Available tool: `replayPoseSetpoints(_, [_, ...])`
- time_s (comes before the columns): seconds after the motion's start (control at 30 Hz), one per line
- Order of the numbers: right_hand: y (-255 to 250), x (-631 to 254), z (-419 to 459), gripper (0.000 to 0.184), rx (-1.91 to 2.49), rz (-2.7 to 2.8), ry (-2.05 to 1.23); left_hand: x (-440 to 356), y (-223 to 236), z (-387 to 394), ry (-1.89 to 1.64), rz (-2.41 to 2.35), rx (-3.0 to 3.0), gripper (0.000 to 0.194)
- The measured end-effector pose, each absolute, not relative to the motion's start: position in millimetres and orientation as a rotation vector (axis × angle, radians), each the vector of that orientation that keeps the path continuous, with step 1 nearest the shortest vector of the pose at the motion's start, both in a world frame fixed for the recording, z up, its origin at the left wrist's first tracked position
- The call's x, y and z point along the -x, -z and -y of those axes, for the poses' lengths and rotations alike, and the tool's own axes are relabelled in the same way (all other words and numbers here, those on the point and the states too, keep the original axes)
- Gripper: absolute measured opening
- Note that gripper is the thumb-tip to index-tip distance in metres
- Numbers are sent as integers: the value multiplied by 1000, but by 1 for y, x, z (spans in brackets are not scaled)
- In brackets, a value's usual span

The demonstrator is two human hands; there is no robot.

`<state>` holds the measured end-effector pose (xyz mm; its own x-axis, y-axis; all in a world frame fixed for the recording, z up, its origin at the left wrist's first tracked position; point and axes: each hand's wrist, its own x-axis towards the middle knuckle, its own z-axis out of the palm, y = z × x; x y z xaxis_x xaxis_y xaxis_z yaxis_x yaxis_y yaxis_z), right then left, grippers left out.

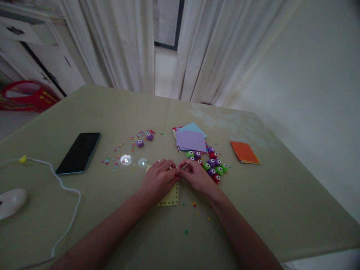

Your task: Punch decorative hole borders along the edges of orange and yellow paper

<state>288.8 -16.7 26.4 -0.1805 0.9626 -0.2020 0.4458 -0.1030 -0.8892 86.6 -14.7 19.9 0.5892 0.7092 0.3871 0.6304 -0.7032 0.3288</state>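
Observation:
My left hand [159,177] rests over a pale yellow paper square [172,198] with a row of small dark marks along its border. Its thumb and index fingertips are pressed together at the paper's upper right. There they meet the pinched fingertips of my right hand [197,175]; whatever lies between them is too small or hidden to make out. Just right of my right hand sits a cluster of green, red and purple eyeball beads [215,167]. Behind both hands is a stack of purple paper squares [191,140] with a light blue sheet [194,128].
Two purple eyeball pieces [144,139] lie among scattered confetti bits. Two clear round discs [125,160] are nearby. An orange square [245,152] lies to the right. A dark tablet [79,153], white cable [63,179] and white mouse [12,202] occupy the left side.

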Motion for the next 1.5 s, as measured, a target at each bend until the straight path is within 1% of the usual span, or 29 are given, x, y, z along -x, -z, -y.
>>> replayPoseSetpoints(0.13, [-28,-288,18,28,1555,1659,-1230,-87,-21,14,-734,-1144,-2646,5])
replayPoseSetpoints(0.23, [-28,-289,18,32,1560,1637,-1254,-86,-20,14,-740,-1140,-2645,4])
replayPoseSetpoints(0.3, [-28,-291,19,32,1555,1601,-1266,-83,-18,14,-745,-1137,-2651,9])
replayPoseSetpoints(0.37, [-28,-292,19,28,1550,1558,-1234,-77,-15,15,-744,-1146,-2663,20])
replayPoseSetpoints(0.47, [-30,-291,22,21,1547,1531,-1125,-69,-13,17,-720,-1194,-2645,50])
replayPoseSetpoints(0.53, [-33,-288,25,21,1549,1553,-1053,-65,-13,18,-674,-1216,-2632,61])
replayPoseSetpoints(0.57, [-34,-287,27,23,1555,1580,-1022,-64,-14,19,-641,-1212,-2634,62])
replayPoseSetpoints(0.63, [-36,-284,30,24,1573,1650,-966,-63,-15,20,-580,-1187,-2645,56])
replayPoseSetpoints(0.73, [-36,-284,32,17,1598,1730,-890,-63,-17,20,-522,-1186,-2641,51])
replayPoseSetpoints(0.93, [-35,-296,26,10,1712,1680,-704,-61,-20,20,-514,-1227,-2618,51])
replayPoseSetpoints(1.13, [-31,-303,22,14,1770,1639,-541,-62,-20,20,-490,-1220,-2606,53])
replayPoseSetpoints(1.2, [-29,-304,22,15,1760,1636,-516,-60,-18,15,-521,-1228,-2578,49])
replayPoseSetpoints(1.3, [-28,-303,23,17,1740,1630,-502,-49,-17,0,-716,-1383,-2512,41])
replayPoseSetpoints(1.37, [-28,-301,24,17,1719,1633,-496,-38,-16,-13,-868,-1565,-2455,43])
replayPoseSetpoints(1.43, [-28,-298,25,16,1684,1649,-495,-27,-15,-24,-847,-1713,-2418,51])
replayPoseSetpoints(1.5, [-29,-295,26,15,1651,1664,-497,-19,-14,-31,-763,-1859,-2363,54])
